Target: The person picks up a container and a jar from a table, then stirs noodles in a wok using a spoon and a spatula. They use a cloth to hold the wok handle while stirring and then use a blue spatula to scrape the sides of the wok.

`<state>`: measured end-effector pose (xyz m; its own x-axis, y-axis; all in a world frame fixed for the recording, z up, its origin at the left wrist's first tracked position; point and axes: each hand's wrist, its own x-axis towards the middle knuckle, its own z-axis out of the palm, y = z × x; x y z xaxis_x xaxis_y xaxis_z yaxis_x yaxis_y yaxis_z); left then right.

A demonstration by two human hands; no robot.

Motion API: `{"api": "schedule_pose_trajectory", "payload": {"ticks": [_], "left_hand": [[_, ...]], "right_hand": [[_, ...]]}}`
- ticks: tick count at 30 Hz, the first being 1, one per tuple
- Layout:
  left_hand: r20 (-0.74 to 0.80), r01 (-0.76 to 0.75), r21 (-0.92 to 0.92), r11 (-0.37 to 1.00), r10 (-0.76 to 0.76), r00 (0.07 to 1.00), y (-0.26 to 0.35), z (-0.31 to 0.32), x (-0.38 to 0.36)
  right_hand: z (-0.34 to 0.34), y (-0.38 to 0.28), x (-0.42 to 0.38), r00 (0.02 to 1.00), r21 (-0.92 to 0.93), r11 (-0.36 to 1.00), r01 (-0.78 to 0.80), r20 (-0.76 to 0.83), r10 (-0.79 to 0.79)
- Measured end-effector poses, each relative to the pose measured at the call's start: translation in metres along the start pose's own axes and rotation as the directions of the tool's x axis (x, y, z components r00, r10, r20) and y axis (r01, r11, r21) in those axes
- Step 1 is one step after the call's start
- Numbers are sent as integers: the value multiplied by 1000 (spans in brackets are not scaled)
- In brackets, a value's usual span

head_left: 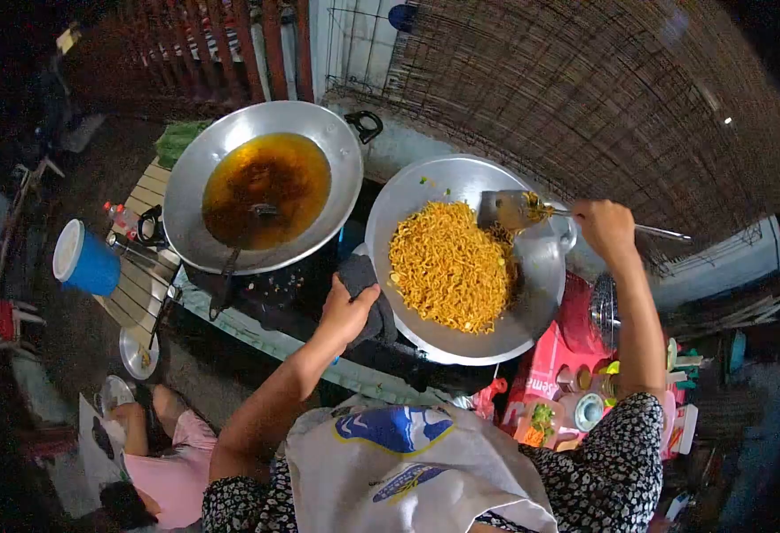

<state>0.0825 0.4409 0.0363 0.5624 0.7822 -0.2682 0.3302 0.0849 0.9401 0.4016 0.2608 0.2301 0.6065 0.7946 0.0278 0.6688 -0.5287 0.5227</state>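
Fried noodles (452,266) fill the middle of a large metal wok (416,182) in front of me. My right hand (603,229) is closed round the handle of a metal spatula (507,210). Its blade rests at the far right edge of the noodles, with some strands on it. My left hand (351,309) is closed on a dark grey cloth (359,275), at the left rim of that wok. The cloth hides the part of the rim under it.
A second wok (345,169) holding dark oil (270,182) stands at the left. Beyond it are a slatted table (137,280) and a blue bucket (92,262). Containers with chopped vegetables (542,422) sit at the right. A person in pink (177,471) is at the lower left.
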Motion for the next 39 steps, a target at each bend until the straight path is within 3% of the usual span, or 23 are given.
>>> {"api": "schedule_pose_trajectory", "payload": {"ticks": [1, 3, 5, 6, 8, 9, 11, 13, 15, 17, 19, 21, 23, 24, 26, 27, 29, 32, 33, 35, 37, 39], "left_hand": [[-10, 0, 0, 1000, 0, 1000, -2, -1, 0], [56, -7, -21, 1000, 8, 998, 10, -4, -4], [61, 4, -27, 1000, -2, 998, 29, -7, -11], [66, 81, 8, 997, -82, 994, 48, -10, -19], [71, 163, 49, 985, -166, 984, 49, -10, -20], [113, 146, -15, 989, -143, 983, 35, -9, -14], [152, 127, -81, 989, -114, 982, 20, -8, -8], [80, -30, -36, 999, 33, 996, 17, -7, -7], [93, 12, -55, 998, -7, 996, 23, -8, -11], [108, 47, -68, 997, -40, 993, 23, -8, -11], [67, 22, -51, 998, -18, 998, 16, -4, -8], [84, 54, -73, 996, -47, 995, 15, -5, -7], [101, 83, -95, 992, -73, 992, 15, -4, -6], [122, 69, -119, 991, -54, 991, 16, -5, -6], [142, 60, -140, 988, -40, 989, 14, -7, -6], [117, 49, -100, 994, -37, 992, 14, -7, -6], [98, 35, -62, 997, -28, 995, 10, -5, -3], [80, 82, -27, 996, -80, 994, 5, -3, -2], [94, 91, -24, 996, -89, 992, 15, -6, -5], [115, 102, -21, 995, -99, 988, 24, -8, -9], [124, 38, -60, 997, -31, 992, 26, -9, -9], [102, 27, -57, 998, -21, 995, 14, -5, -5]], "right_hand": [[11, -5, 7, 1000, 53, 998, 20, 14, -21], [51, -20, 32, 997, 236, 972, -10, -73, 28], [76, -44, 59, 982, 406, 912, 64, -187, 14], [76, -55, 69, 982, 409, 910, 68, -190, 12], [76, -74, 81, 908, 561, 753, 344, -401, -117], [64, -78, 76, 910, 565, 751, 342, -399, -114], [29, -71, 62, 830, 359, 777, 518, -432, -354], [11, -46, 50, 772, 304, 771, 560, -529, -353], [-3, -17, 42, 902, 215, 914, 344, -345, -258], [5, 1, 51, 970, 81, 978, 192, -168, -176], [31, 0, 66, 976, 29, 977, 212, -66, -210], [74, -32, 68, 945, 308, 893, 327, -110, -309], [101, -71, 64, 897, 682, 620, 387, -122, -425], [105, -72, 61, 896, 684, 618, 388, -124, -426], [111, -74, 56, 928, 854, 443, 272, -111, -357], [94, -69, 51, 928, 856, 441, 270, -108, -357], [45, -40, 37, 957, 768, 603, 214, -40, -289], [-18, -28, 6, 989, 584, 799, 144, -74, -125], [-29, -24, -2, 990, 581, 802, 138, -71, -119], [-42, -18, -12, 949, 343, 895, 285, -230, -214], [-41, -3, -11, 970, 267, 939, 219, -162, -180], [-34, 12, -7, 992, 78, 989, 124, -24, -122]]}}
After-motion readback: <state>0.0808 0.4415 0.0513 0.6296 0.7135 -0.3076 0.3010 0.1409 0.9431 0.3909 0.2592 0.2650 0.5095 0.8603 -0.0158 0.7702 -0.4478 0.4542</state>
